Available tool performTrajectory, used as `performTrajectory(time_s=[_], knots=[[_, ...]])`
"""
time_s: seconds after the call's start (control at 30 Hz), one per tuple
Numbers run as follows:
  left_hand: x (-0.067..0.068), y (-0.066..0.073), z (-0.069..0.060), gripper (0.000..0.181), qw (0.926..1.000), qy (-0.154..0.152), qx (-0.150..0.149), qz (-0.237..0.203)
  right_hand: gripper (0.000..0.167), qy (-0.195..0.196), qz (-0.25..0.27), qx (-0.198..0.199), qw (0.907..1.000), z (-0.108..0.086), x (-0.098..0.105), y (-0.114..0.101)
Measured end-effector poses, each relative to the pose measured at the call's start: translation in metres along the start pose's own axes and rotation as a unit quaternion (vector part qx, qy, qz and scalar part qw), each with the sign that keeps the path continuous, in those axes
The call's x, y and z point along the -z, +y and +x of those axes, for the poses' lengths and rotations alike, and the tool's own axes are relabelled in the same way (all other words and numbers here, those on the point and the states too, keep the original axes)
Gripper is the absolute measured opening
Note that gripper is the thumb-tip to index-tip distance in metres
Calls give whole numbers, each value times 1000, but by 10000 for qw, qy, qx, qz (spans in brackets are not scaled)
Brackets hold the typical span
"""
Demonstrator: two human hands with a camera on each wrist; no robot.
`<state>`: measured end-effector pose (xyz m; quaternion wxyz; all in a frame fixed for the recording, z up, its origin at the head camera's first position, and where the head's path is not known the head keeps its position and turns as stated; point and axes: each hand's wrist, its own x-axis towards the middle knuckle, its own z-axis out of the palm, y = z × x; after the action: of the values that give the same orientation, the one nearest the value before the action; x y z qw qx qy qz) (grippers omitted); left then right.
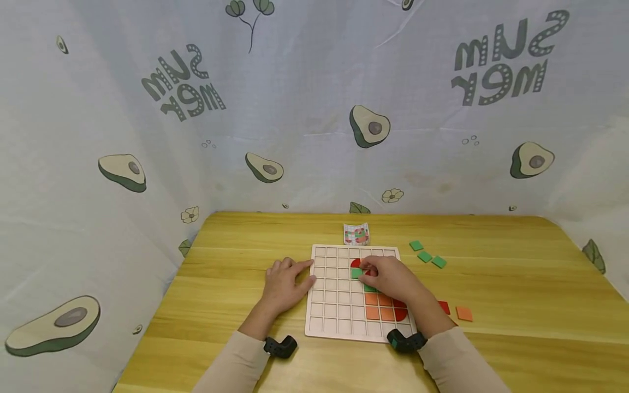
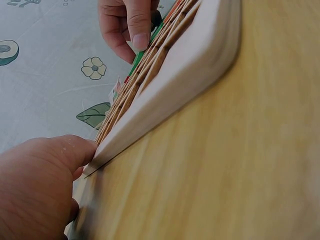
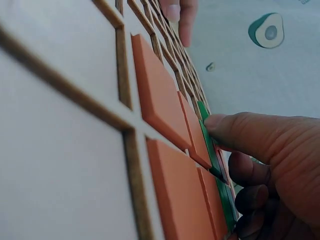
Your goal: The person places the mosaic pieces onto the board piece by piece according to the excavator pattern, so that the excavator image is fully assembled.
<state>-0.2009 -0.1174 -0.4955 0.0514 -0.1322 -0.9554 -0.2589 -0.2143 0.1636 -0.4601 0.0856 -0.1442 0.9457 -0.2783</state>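
A pale wooden grid board lies on the table with colored tiles in some of its cells. My left hand rests at the board's left side, thumb and index finger stretched out to touch its edge. Over the upper right part of the board, my right hand pinches a green square tile at a cell, thumb and index fingertips close together. A red rounded tile sits just above it. Orange square tiles fill cells nearer the front; a red rounded tile lies beside them. My right hand and forearm hide some cells.
Loose green tiles lie right of the board. A red tile and an orange tile lie near my right forearm. A small curled pattern card stands behind the board, before a printed curtain.
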Motion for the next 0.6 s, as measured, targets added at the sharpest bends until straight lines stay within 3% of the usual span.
performTrajectory(time_s=[0.4,0.6], knots=[[-1,0,0,45,10000,15,11,-12,21,173,52,43,9998,-3,8,9],[-2,-2,-1,45,10000,12,-3,-2,31,266,346,-589,9973,-10,28,36]])
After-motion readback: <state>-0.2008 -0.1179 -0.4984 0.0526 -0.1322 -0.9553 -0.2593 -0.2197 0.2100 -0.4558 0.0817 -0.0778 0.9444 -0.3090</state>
